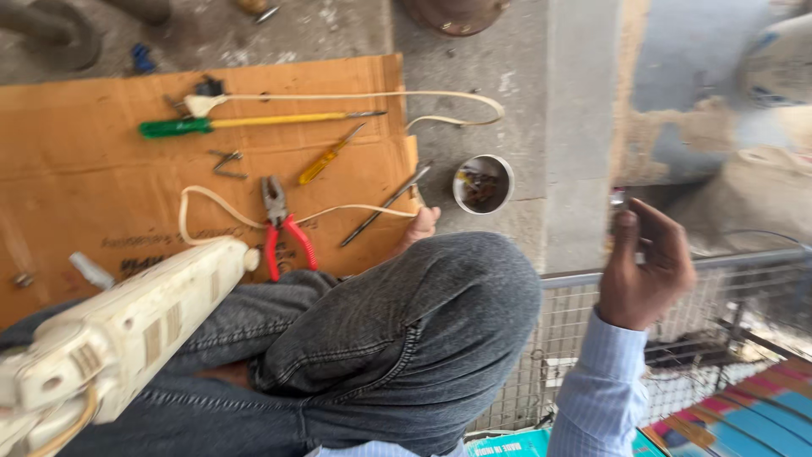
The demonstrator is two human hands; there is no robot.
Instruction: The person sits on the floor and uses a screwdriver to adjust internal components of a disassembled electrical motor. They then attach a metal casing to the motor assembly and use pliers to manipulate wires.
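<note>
Rough grey concrete floor [474, 76] stretches out ahead of me, with a flat sheet of brown cardboard [76, 169] laid over its left part as a work mat. I sit with my grey-denim knee [423, 313] drawn up in the middle of the view.

My right hand [640, 267] is raised to the right of the knee, above a wire mesh panel [592, 338]; its fingers are pinched shut on a small shiny metal piece [617, 200], too blurred for me to say what it is. My left hand is mostly hidden; only fingertips [421, 227] show past the knee at the near right edge of the cardboard, close to the thin cream cable [254, 222], and I cannot tell whether they grip anything.

A cream plastic extension board [127, 338] lies across my lap at near left, its casing whole on the side I see, the cable running from it out over the cardboard. Beyond it lie red-handled pliers [283, 228], a small yellow-handled screwdriver [326, 158], a long screwdriver with a green and yellow handle [245, 123] and a slim steel rod tool [385, 206]. A round white tin of dark screws and bits [483, 184] stands just off the cardboard's right edge.

By my judgement the work is midway: tools are out, a small part is in hand, and nothing shows the board finished.
</note>
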